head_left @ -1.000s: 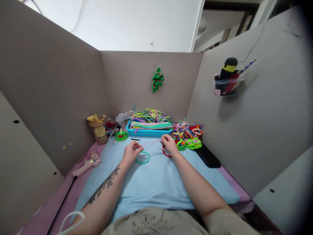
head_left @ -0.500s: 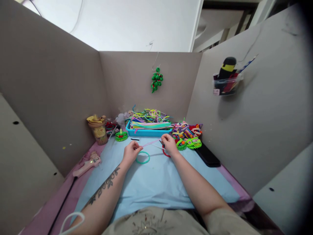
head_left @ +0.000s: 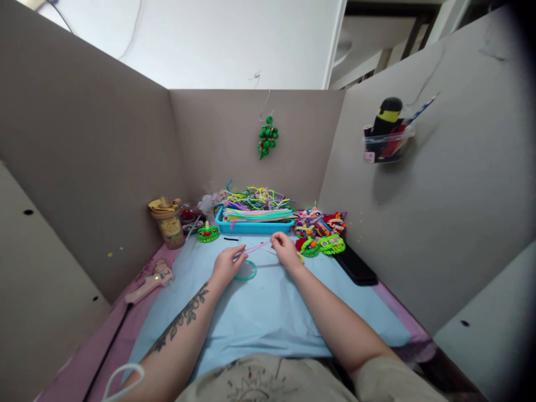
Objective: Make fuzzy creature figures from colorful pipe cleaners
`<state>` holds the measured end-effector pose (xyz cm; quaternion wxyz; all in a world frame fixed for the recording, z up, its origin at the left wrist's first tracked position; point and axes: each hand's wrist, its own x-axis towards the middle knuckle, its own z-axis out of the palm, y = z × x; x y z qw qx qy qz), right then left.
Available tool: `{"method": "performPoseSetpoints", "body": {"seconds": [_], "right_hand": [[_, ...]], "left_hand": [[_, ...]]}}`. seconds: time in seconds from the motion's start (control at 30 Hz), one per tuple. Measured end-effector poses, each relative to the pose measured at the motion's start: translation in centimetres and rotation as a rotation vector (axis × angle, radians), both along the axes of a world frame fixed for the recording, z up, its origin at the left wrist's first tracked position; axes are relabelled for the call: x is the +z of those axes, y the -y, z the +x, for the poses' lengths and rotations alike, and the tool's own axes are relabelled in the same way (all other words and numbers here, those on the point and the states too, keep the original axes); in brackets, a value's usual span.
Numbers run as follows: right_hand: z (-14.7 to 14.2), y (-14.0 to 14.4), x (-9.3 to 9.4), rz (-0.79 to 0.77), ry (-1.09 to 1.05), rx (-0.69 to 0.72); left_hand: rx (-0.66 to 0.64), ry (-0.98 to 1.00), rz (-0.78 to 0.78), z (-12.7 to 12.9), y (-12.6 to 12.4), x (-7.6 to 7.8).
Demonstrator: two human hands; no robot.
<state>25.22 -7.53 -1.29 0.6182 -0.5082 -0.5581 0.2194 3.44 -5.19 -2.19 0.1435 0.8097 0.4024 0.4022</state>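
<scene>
A thin pink pipe cleaner (head_left: 256, 247) stretches between my two hands above the blue cloth. My left hand (head_left: 228, 262) pinches its left end, fingers bent close together. At the other end my right hand (head_left: 286, 249) grips it between thumb and fingertips. Under and beside my left hand lies a teal pipe-cleaner ring (head_left: 250, 271), partly covered by the fingers. A white strip (head_left: 268, 250) passes below the pink one toward my right hand. Something yellow (head_left: 300, 257) peeks out by the right wrist. Left of centre rests a short black piece (head_left: 231, 239).
Behind my hands stands a blue tray (head_left: 255, 227) heaped with pipe cleaners. Finished fuzzy figures (head_left: 331, 244) and a black phone-like slab (head_left: 355, 267) sit right. On the left are a green figure (head_left: 207, 232), a cup (head_left: 170, 226) and a pink glue gun (head_left: 149, 283). Partitions enclose three sides.
My right hand has shifted slightly left and down, and my left hand has turned and moved slightly right over the teal ring. The red loop near the right hand no longer shows.
</scene>
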Motion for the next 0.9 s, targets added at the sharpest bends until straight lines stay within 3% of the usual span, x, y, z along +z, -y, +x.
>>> {"method": "performPoseSetpoints", "body": {"seconds": [0.37,0.67,0.9], "right_hand": [[-1.3,0.0,-0.4,-0.054,-0.072,0.081],[-1.1,0.0,-0.3,-0.048,-0.082,0.093],[-0.7,-0.6,-0.7,-0.108,-0.132,0.063]], "left_hand": [[0.004,-0.177,0.002,0.2,0.3,-0.2],[-0.034,0.051,-0.195,0.5,0.2,0.1],[-0.207,0.266,-0.426,1.2,0.9,0.8]]}}
